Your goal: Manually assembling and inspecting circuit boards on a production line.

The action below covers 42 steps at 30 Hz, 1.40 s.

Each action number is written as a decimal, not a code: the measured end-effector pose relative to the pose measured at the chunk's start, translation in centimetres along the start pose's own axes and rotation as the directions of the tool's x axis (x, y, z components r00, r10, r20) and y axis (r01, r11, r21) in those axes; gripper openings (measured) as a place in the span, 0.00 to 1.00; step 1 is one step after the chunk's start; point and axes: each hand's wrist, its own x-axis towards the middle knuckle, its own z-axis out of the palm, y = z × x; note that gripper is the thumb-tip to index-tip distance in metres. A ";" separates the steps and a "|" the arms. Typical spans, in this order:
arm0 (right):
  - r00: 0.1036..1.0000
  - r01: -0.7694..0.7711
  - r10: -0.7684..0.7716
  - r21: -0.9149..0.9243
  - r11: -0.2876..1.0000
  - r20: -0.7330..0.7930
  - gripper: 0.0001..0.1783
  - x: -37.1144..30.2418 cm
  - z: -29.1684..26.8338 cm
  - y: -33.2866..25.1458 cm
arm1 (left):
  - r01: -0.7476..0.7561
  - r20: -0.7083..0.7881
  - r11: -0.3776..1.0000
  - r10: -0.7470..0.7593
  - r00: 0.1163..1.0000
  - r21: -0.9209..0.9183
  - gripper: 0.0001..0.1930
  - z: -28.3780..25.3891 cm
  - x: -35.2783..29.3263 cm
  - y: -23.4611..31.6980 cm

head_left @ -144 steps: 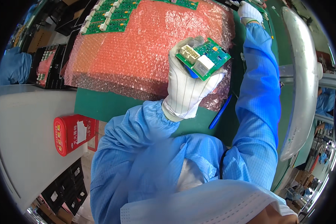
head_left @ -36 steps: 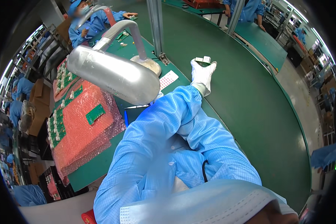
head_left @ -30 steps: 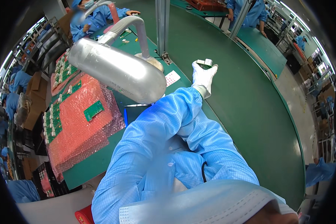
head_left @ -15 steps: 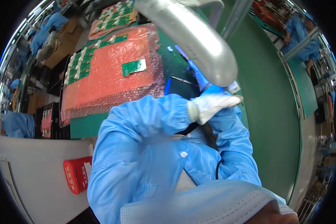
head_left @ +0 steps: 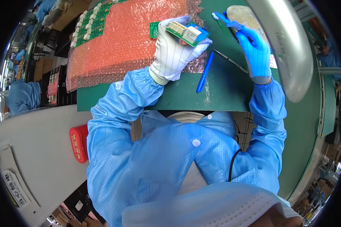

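My left hand [head_left: 170, 56], in a white glove with blue fingertips, grips a green circuit board [head_left: 187, 34] by its edges. White connectors and a white block-shaped part stand on the board's upper side. To the right, my right hand [head_left: 254, 49] wears a blue glove, its fingers pinched round a slim blue-handled brush [head_left: 222, 18]; white bristles seem to be at its far end, though glove and handle blend in colour. Between the hands a capped blue pen [head_left: 205, 72] lies on the green table [head_left: 178, 96]. A thin pointed metal tool [head_left: 231, 61] rests beside it.
Pink bubble wrap [head_left: 129, 41] carries several circuit boards [head_left: 89, 24] on the left. A tan rounded pad [head_left: 244, 17] lies behind my right hand. The large silvery lamp [head_left: 288, 49] hangs at the right. A red container [head_left: 78, 143] stands lower left.
My hands, crossed under the lamp before, are now apart: the left moved left and up, showing the circuit board, and the right moved right. The view has shifted too.
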 end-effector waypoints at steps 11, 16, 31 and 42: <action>0.937 0.286 -0.161 -0.945 -0.159 0.310 0.16 -2.4 1.1 1.0 | 0.003 0.116 0.918 -0.054 0.992 0.397 0.41 2.3 -2.4 -4.4; 0.944 0.291 -0.084 -0.923 -0.251 0.320 0.18 -3.0 1.7 1.7 | 0.145 0.091 0.948 -0.177 0.980 0.283 0.34 2.3 -2.1 -4.6; 0.935 0.327 -0.026 -0.889 -0.320 0.353 0.20 -2.7 2.5 3.5 | -0.378 0.447 0.678 0.080 0.891 0.630 0.11 1.2 -0.3 -3.0; 0.897 0.386 -0.023 -0.810 -0.442 0.440 0.22 -2.5 2.7 4.1 | -0.227 0.365 0.804 0.013 0.931 0.550 0.13 1.5 -1.2 -3.9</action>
